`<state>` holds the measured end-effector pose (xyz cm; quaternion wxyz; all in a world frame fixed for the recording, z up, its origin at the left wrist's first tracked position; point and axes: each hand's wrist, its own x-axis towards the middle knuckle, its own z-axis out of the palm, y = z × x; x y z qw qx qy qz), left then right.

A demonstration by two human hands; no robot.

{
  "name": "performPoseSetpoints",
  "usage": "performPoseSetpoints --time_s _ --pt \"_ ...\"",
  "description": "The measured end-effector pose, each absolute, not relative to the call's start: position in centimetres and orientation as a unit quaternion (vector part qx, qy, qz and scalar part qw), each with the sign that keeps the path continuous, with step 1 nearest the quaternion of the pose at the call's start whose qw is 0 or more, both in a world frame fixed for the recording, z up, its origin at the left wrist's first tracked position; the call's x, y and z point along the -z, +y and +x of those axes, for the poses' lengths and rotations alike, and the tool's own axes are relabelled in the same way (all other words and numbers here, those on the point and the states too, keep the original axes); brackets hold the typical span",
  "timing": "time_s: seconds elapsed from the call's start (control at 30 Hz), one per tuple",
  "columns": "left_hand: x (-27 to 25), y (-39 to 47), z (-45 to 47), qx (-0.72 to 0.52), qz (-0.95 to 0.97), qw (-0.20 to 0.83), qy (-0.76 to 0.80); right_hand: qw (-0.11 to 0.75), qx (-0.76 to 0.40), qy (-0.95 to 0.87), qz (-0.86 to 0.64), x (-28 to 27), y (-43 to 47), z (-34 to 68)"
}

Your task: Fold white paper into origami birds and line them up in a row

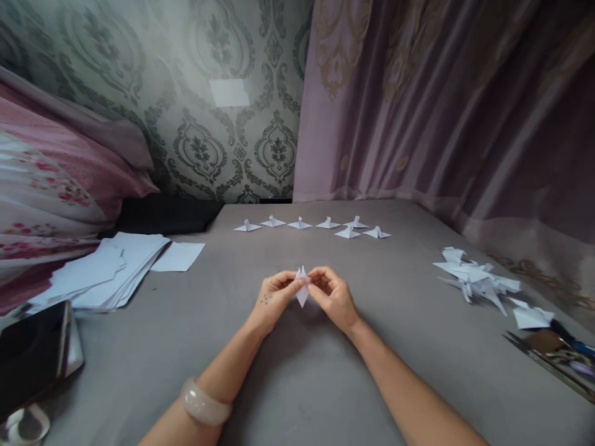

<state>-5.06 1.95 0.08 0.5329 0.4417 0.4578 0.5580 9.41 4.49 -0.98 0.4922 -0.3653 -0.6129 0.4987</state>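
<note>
Between my two hands is a small folded white paper (302,296), diamond-shaped, with two narrow points upward and one point down. My left hand (277,298) pinches its left side, thumb across the front. From the other side my right hand (335,297) pinches it near the middle with thumb and fingers. Both hands are just above the grey table (297,390). A pale bangle (204,402) circles my left forearm. Farther back, several folded paper figures (300,223) with spread flat wings stand in a loose row.
Left: a stack of white paper sheets (111,272), a single sheet (179,256), a dark phone (35,353) and a black item (162,212). Right: a pile of folded papers (478,275), another folded piece (530,314), and scissors or similar metal tools (548,359). Curtains (362,124) hang behind.
</note>
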Motion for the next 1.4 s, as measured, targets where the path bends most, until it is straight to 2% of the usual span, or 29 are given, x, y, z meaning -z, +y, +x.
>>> performPoseSetpoints --time_s 0.23,0.7,0.93,1.13,1.3,1.4 --pt "-0.7 1.6 -4.8 -0.522 0.511 0.527 0.434 0.507 -0.44 -0.667 -0.325 0.8 4.7 9.7" --pt "-0.7 1.5 -4.7 -0.506 0.534 0.513 0.442 0.514 -0.426 -0.647 -0.368 -0.2 4.2 10.0" --pt "-1.0 1.3 -4.6 -0.502 0.502 0.56 0.427 0.484 -0.512 -0.619 -0.347 -0.2 4.2 9.8" --pt "-0.6 1.4 -4.6 -0.477 0.472 0.587 0.453 0.478 -0.46 -0.639 -0.39 0.1 4.3 9.7" --pt "0.1 2.0 -5.0 -0.518 0.382 0.612 0.459 0.455 -0.591 -0.53 -0.403 0.5 4.7 9.7" --pt "0.5 2.3 -5.3 -0.539 0.333 0.624 0.457 0.436 -0.613 -0.505 -0.423 0.6 4.8 9.6"
